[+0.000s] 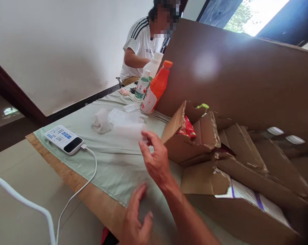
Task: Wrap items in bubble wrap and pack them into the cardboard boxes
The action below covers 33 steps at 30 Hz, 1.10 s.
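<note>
My right hand (156, 158) is over the cloth-covered table, with its thumb and fingers apart. Its fingertips are at the right edge of a crumpled translucent plastic piece (128, 132); no firm grip on it shows. Lower down, near the table's front edge, my left hand (138, 216) is slightly blurred, its thumb and fingers spread and nothing between them. More clear plastic (118, 116) and a whitish crumpled piece (101, 121) lie just beyond. To the right of my right hand stands an open cardboard box (187, 149) with a red packet (189, 128) inside.
A white device (63, 139) with a cable lies at the table's left. An orange bottle (157, 86), a clear bottle (141, 86) and a white bottle (154, 63) stand farther back. More cardboard boxes (235, 211) fill the right side. A person in a white shirt (138, 41) sits beyond.
</note>
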Tool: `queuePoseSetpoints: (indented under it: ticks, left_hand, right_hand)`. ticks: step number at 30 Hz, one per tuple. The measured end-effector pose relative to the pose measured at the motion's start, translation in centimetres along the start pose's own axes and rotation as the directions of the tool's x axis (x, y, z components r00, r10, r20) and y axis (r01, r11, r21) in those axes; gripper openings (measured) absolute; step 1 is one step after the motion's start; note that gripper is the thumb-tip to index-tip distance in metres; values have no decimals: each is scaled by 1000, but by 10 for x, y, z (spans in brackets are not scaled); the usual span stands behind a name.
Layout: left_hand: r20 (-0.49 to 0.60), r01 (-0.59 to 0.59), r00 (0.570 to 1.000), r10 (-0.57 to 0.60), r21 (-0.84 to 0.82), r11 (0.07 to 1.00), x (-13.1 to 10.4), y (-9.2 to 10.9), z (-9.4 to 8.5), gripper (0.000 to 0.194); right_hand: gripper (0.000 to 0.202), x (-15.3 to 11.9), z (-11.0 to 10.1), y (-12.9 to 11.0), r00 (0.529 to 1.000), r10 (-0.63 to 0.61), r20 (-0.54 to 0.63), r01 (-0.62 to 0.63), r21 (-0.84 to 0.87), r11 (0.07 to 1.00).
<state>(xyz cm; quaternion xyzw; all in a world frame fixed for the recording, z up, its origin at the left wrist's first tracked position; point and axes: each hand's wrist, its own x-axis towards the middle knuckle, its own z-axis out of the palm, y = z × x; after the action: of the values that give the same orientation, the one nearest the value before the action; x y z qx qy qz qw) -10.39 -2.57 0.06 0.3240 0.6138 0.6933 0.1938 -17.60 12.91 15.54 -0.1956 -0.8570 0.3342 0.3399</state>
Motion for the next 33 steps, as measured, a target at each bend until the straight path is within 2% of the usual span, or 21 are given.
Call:
queuePoseSetpoints:
  ticks: [1, 3, 5, 7, 10, 13, 15, 17, 19, 21, 23, 24, 26, 27, 28, 30, 33]
  left_hand:
    - [-17, 44, 999, -45, -30, 999, 2, 7, -5, 63]
    - [-70, 52, 996, -54, -27, 998, 4, 21, -13, 68]
    - [-128, -26, 991, 35, 70, 997, 2, 35, -18, 73]
    - [-80, -121, 987, 137, 176, 977, -5, 46, -17, 75]
    - [93, -153, 986, 136, 214, 965, -23, 58, 0, 73]
    - [272, 8, 962, -35, 101, 995, -39, 67, 27, 74]
    - [397, 197, 902, -171, -26, 980, -42, 74, 43, 74]
    - [475, 374, 832, -286, -101, 922, -35, 80, 55, 74]
    - [462, 456, 809, -363, -104, 884, -22, 84, 60, 75]
    - [359, 445, 844, -397, -58, 894, -10, 85, 60, 72]
    - [282, 369, 889, -359, 21, 929, -4, 86, 57, 65]
    - [281, 301, 909, -310, 74, 951, -5, 88, 56, 61]
    - [344, 81, 928, -142, 187, 979, -12, 96, 55, 57]
    - [397, -56, 917, -43, 236, 970, -17, 102, 57, 57]
    - [450, -195, 891, 56, 270, 943, -22, 108, 59, 59]
    - [540, -422, 813, 218, 290, 859, -27, 121, 67, 65]
    - [669, -600, 668, 326, 226, 767, -22, 134, 79, 75]
  right_hand:
    - [26, -23, -15, -3, 998, 68, -19, -67, 48, 997]
    - [22, -72, -43, -6, 978, 200, -66, -194, 83, 978]
    - [18, -119, -69, -5, 951, 277, -136, -272, 57, 961]
    - [12, -161, -91, -3, 933, 309, -185, -313, 8, 950]
    - [8, -213, -119, -4, 924, 355, -143, -360, -14, 933]
    - [9, -248, -141, -8, 895, 438, -90, -434, 61, 899]
    - [15, -266, -155, -9, 855, 511, -90, -497, 141, 856]
    - [19, -280, -170, -8, 806, 584, -95, -553, 231, 801]
    - [25, -291, -182, -3, 758, 641, -120, -581, 322, 748]
    - [29, -297, -190, 5, 715, 675, -180, -587, 369, 721]
    - [28, -300, -193, 12, 687, 687, -238, -592, 364, 719]
    - [27, -299, -192, 15, 683, 685, -253, -593, 355, 722]
    - [25, -296, -190, 18, 694, 676, -247, -585, 353, 730]
    - [25, -294, -190, 19, 704, 670, -236, -578, 360, 733]
    - [26, -291, -190, 18, 712, 666, -224, -571, 368, 734]
    - [26, -287, -193, 17, 731, 653, -198, -557, 381, 738]
    - [23, -283, -204, 12, 785, 605, -132, -531, 360, 767]
